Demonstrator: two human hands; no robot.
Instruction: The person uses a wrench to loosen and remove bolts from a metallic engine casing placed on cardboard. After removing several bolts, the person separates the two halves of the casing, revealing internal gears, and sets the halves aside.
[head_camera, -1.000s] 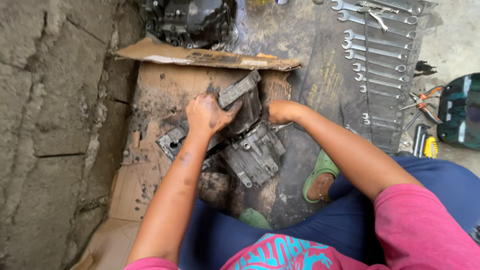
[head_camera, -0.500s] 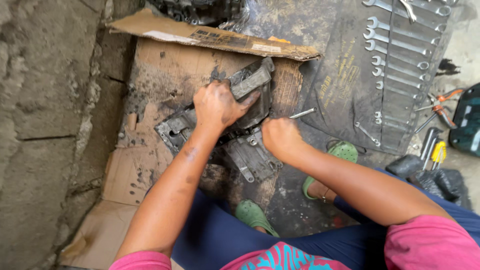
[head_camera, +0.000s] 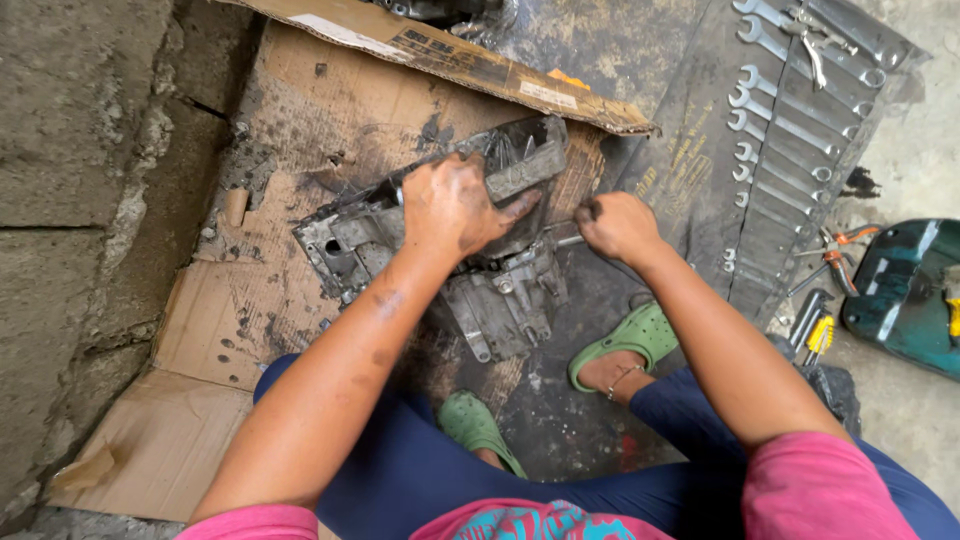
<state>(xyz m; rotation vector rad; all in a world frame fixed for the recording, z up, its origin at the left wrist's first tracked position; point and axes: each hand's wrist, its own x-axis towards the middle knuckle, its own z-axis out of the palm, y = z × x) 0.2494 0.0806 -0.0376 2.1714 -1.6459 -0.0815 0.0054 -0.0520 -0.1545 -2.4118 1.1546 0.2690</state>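
A greasy grey metal engine casing (head_camera: 500, 290) lies on stained cardboard (head_camera: 300, 130) on the floor in front of me. My left hand (head_camera: 455, 205) rests palm-down on top of the casing, fingers spread over its upper edge. My right hand (head_camera: 615, 225) is at the casing's right side, fist closed around a thin metal tool (head_camera: 568, 238) whose shaft points into the casing. The tool's tip is hidden by the casing. Both hands are smeared with oil.
A dark tool roll (head_camera: 790, 150) with several wrenches lies at the right. Pliers (head_camera: 835, 245), screwdrivers (head_camera: 815, 330) and a teal case (head_camera: 905, 290) sit beyond it. A rough concrete wall (head_camera: 90, 200) stands at the left. My feet in green sandals (head_camera: 625, 345) are beside the casing.
My right hand moved from low on the casing up to its right side, still on the thin tool. The left hand stayed on top. The view has moved closer.
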